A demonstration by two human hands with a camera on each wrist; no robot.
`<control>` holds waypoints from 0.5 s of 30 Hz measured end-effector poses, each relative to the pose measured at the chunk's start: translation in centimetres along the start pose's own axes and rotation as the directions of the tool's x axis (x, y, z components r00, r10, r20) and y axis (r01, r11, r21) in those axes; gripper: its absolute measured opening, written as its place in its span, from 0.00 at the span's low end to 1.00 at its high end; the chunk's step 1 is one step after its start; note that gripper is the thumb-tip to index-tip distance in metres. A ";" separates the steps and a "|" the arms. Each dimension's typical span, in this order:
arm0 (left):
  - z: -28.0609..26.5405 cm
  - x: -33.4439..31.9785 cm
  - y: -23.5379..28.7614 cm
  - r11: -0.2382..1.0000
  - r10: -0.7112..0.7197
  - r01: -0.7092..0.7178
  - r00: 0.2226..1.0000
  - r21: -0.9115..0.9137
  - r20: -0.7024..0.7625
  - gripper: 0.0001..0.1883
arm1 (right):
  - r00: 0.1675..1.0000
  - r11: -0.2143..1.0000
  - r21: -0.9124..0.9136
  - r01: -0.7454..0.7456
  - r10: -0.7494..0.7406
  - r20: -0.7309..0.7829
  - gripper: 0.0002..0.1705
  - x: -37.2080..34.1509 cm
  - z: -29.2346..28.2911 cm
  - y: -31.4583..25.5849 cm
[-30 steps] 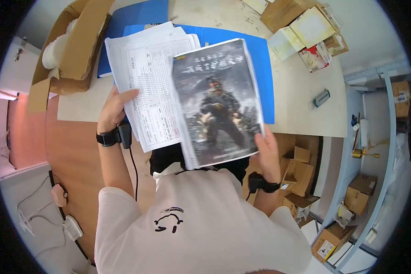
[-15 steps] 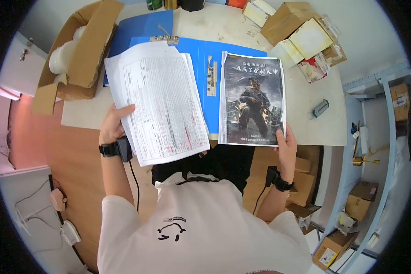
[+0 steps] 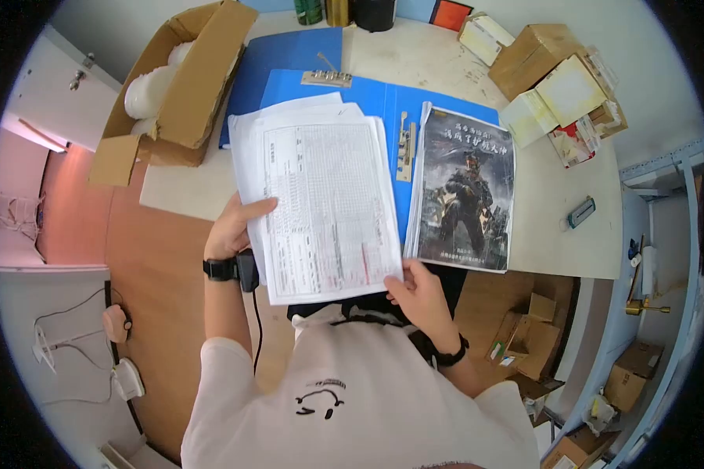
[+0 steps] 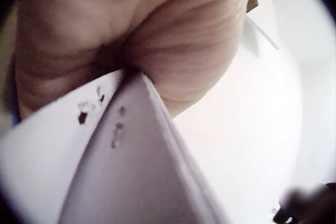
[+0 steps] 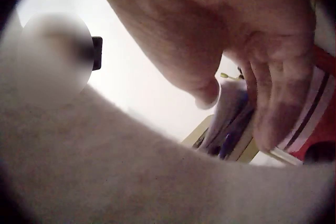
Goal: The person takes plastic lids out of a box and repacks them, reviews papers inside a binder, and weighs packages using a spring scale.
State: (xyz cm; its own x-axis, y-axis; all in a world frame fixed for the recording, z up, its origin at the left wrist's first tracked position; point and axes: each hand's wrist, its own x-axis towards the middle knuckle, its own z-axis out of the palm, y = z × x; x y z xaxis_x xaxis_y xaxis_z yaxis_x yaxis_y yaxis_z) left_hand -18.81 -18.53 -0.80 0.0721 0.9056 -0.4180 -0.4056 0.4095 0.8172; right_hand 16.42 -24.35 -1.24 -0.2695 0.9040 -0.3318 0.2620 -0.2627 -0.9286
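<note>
A thick sheaf of printed table sheets (image 3: pixel 321 195) is held up over the near table edge. My left hand (image 3: pixel 231 228) grips its left side, thumb on top. In the left wrist view the palm (image 4: pixel 131 29) closes over paper edges with punched holes (image 4: pixel 82 118), the sheets parting into two wedges. My right hand (image 3: pixel 424 297) pinches the lower right corner, thumb on the face, fingers partly hidden beneath. To the right, a stack with a dark soldier cover (image 3: pixel 465 191) lies on an open blue lever-clip folder (image 3: pixel 368 87), overhanging the table edge.
Metal clips (image 3: pixel 404 148) show on the folder. Another blue folder (image 3: pixel 305 51) lies behind it. A long carton with white rolls (image 3: pixel 150 92) stands at left, small boxes (image 3: pixel 540 59) at back right. A small green-grey item (image 3: pixel 580 213) lies on the right of the table.
The right hand has laid the soldier-cover stack down on the right, let go of it, and moved left to the printed sheaf's lower corner. The left hand keeps its grip on the sheaf.
</note>
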 end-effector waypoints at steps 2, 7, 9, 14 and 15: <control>0.5 -0.2 -0.1 0.999 0.020 -0.020 1.000 0.029 -0.012 0.35 | 0.995 0.990 0.096 -0.100 0.098 0.032 0.18 0.0 0.1 -1.7; -0.5 -0.3 -0.3 1.000 -0.006 0.006 1.000 -0.027 0.017 0.34 | 0.997 0.996 0.051 -0.071 0.070 0.022 0.16 0.3 0.4 -3.1; -0.6 -0.3 -0.4 0.999 -0.004 0.004 1.000 -0.036 -0.008 0.33 | 0.999 0.997 0.058 -0.049 0.050 -0.021 0.17 0.4 0.0 -2.8; 0.4 -0.3 -0.3 1.000 0.026 -0.025 0.999 0.010 -0.029 0.33 | 0.978 0.991 0.127 0.040 -0.013 -0.210 0.20 -0.3 -1.1 -2.1; 0.8 -0.3 -0.2 0.998 0.063 -0.062 0.997 0.029 -0.042 0.33 | 0.976 0.990 0.132 0.038 -0.009 -0.217 0.20 -0.4 -1.4 -1.9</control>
State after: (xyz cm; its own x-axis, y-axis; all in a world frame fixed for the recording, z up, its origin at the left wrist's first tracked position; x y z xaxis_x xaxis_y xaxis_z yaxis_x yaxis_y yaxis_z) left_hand -18.01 -18.80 -0.57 0.0077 0.9242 -0.3819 -0.3831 0.3555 0.8526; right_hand 17.35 -23.74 0.87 -0.0642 0.9580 -0.2795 0.1267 -0.2700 -0.9545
